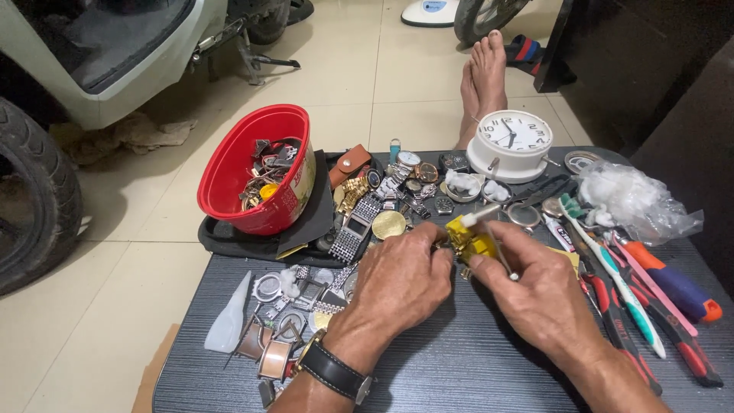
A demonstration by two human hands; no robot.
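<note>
In the head view, the person is working at a dark table (474, 375) strewn with watch parts: the left hand (401, 279) is curling closed around a small yellow holder tool (468, 241) at the middle of the table, pinching it from the left, while the right hand (527, 287) is gripping a thin metal-tipped tool (501, 256) with a pale handle, its shaft crossing just over the yellow holder. To do this step well, the left hand should probably be pressing the holder flat so it is not rocking, and the right should be keeping the thin tool steady and in line with whatever small piece sits inside, which is hidden behind the fingers. A red bowl (256, 164) of parts is sitting to the left, a white clock (511, 145) beyond, and pliers with red handles (612, 313) just beside the right hand, so elbows need care.
</note>
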